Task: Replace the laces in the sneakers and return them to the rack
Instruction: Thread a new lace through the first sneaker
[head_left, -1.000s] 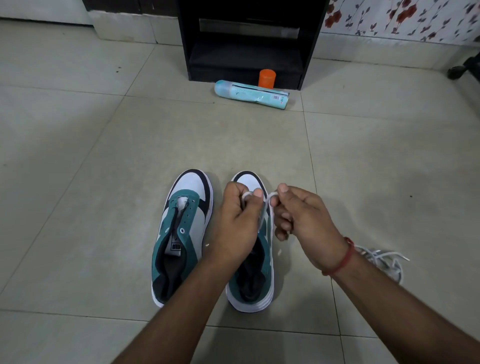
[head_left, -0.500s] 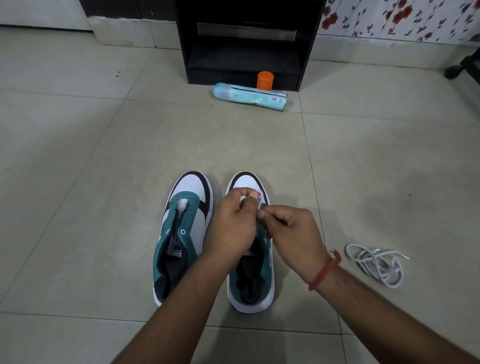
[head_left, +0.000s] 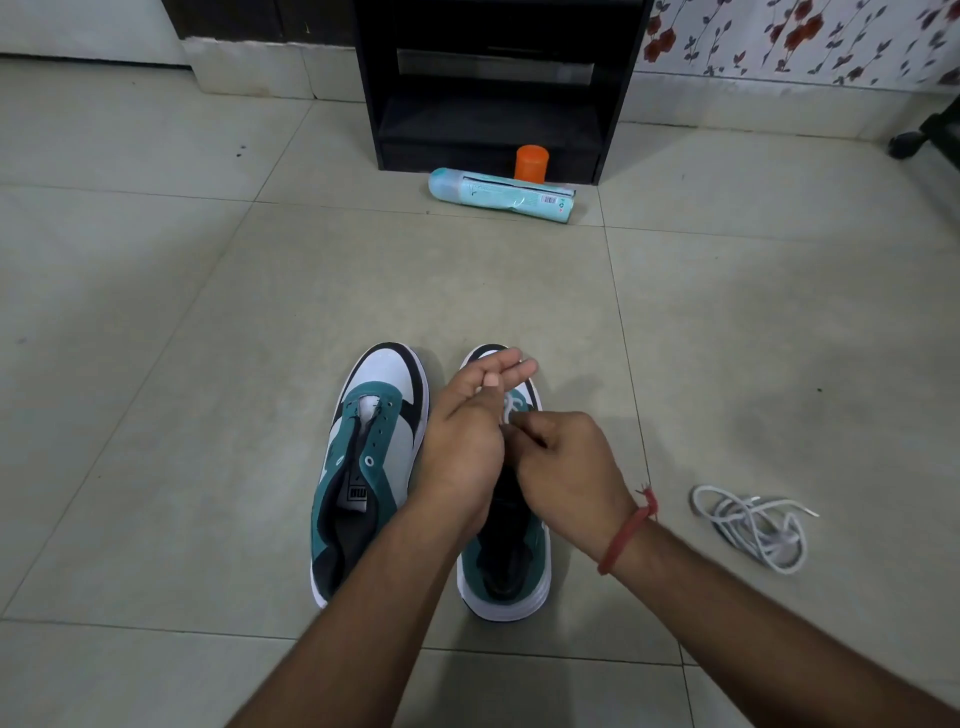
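Two teal, white and black sneakers stand side by side on the floor tiles. The left sneaker (head_left: 371, 457) has bare eyelets and no lace. Both hands hover over the right sneaker (head_left: 506, 571), hiding most of its front. A white lace (head_left: 511, 405) loops across its lowest eyelets. My left hand (head_left: 467, 441) has its fingers stretched out over the toe, holding nothing I can make out. My right hand (head_left: 566, 467) pinches the lace near the eyelets. A second white lace (head_left: 753, 525) lies bundled on the floor to the right.
A black shoe rack (head_left: 493, 83) stands against the far wall. In front of it lie a pale teal spray can (head_left: 501, 195) on its side and an orange cap (head_left: 531, 162). A dark chair caster (head_left: 906, 143) sits at the far right.
My left hand let go of the lace and spread its fingers over the toe. My right hand moved left and down onto the eyelets, still pinching the lace.
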